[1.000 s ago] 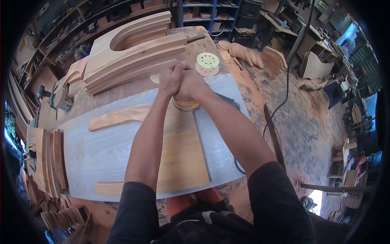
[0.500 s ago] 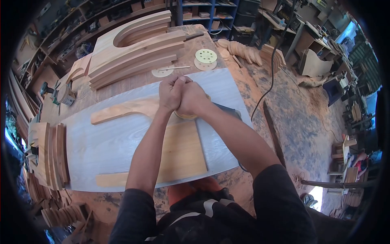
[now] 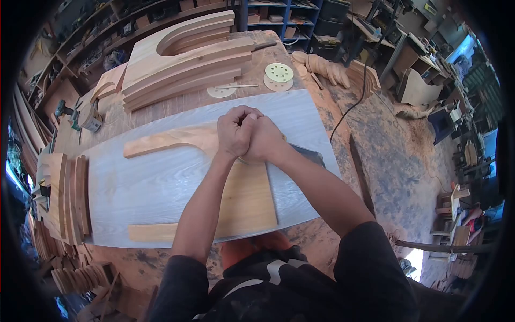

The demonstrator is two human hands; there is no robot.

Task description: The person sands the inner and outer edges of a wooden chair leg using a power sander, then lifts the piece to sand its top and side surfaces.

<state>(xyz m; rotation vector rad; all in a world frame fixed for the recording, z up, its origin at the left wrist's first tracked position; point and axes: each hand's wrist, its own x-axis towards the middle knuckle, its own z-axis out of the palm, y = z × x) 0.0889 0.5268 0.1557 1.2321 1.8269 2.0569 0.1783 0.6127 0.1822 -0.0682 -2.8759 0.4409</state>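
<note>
My left hand (image 3: pixel 235 130) and my right hand (image 3: pixel 264 139) are clasped together, fingers closed, over the top of an orbital sander. Between them they hide most of the sander (image 3: pixel 308 154); its dark rear part sticks out to the right, past my right wrist. Beneath it lies a pale U-shaped wooden piece (image 3: pixel 249 196), with one arm reaching left at the far side and another along the near edge. This piece rests flat on a grey wood-grain board (image 3: pixel 145 193).
Stacked curved wooden parts (image 3: pixel 182 70) stand beyond the board, near round sanding discs (image 3: pixel 279 71) and a thin stick. At left are upright wooden pieces (image 3: pixel 67 198), a tub (image 3: pixel 90 118) and a drill (image 3: pixel 65 111). A black cable (image 3: pixel 348 110) runs at right.
My hands have shifted slightly right and toward me in the view, with the sander under them. The whole scene has also moved slightly as the camera turned.
</note>
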